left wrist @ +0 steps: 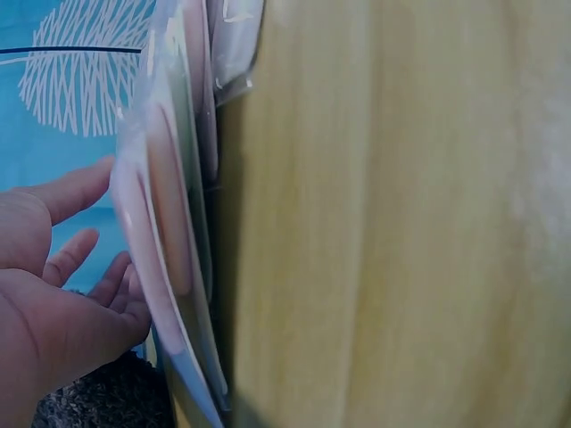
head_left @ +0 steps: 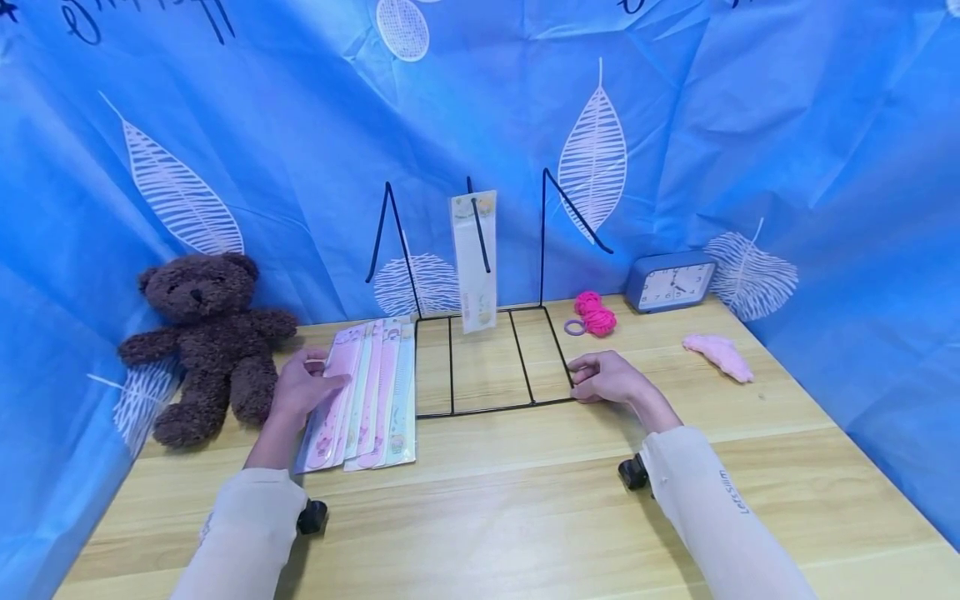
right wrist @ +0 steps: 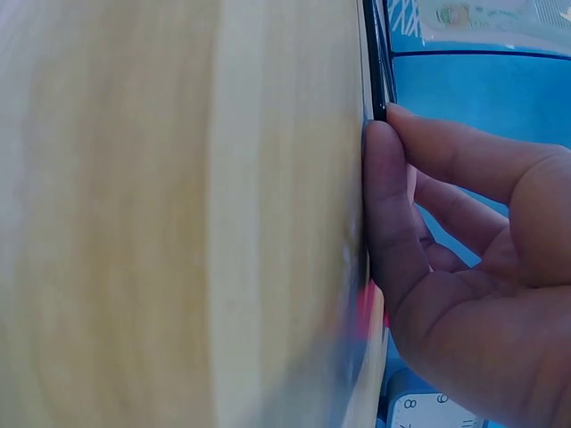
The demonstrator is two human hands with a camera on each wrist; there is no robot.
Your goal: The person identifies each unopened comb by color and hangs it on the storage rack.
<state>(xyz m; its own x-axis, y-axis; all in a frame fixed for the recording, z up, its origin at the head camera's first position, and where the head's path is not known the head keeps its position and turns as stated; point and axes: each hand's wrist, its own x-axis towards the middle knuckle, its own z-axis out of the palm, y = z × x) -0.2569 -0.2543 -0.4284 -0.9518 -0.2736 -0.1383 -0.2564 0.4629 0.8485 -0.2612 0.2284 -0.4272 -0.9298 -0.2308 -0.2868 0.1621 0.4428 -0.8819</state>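
Observation:
Several pink and pale green combs (head_left: 367, 392) in clear plastic packs lie fanned out on the table, left of a black wire display rack (head_left: 491, 408). My left hand (head_left: 303, 385) rests at their left edge, its thumb over the packs. In the left wrist view, the loosely bent fingers (left wrist: 120, 294) lie beside the comb packs (left wrist: 169, 214). With thumb and index finger, my right hand (head_left: 611, 379) pinches the rack's front right corner, and the right wrist view shows the black wire (right wrist: 378, 71) at the fingertips. One packaged comb (head_left: 474, 267) hangs from the rack's middle hook.
A brown teddy bear (head_left: 210, 342) sits close beside my left hand. Behind my right hand are a bright pink yarn bundle (head_left: 596, 315), a purple ring (head_left: 575, 327) and a blue clock (head_left: 670, 282). A pink fluffy item (head_left: 718, 357) lies farther right. Blue cloth (head_left: 480, 108) hangs behind the table.

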